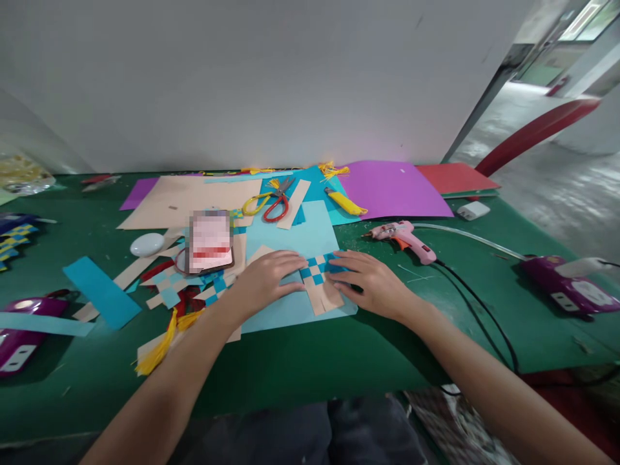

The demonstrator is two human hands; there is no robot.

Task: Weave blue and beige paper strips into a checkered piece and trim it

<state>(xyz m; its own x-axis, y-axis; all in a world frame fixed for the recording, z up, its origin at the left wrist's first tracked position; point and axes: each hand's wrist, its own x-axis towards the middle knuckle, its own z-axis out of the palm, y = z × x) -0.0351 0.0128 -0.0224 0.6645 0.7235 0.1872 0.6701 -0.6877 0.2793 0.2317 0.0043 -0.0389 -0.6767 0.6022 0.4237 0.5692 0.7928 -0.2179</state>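
Observation:
A small woven paper piece (317,274) of blue and tan strips lies on a light blue sheet (295,242) in the middle of the green table (339,361). My left hand (268,278) rests flat on the sheet at the weave's left side, fingers stretched toward it. My right hand (371,278) lies flat at the weave's right side, fingertips touching its blue strips. Tan strip ends (325,298) stick out below the weave between both hands.
Scissors (276,201) with red and yellow handles lie behind on tan paper (188,197). A pink glue gun (404,237) with its black cord sits to the right. Purple (394,190) and red (455,177) sheets lie at the back right. Woven scraps, strips and yellow tassels (159,345) clutter the left.

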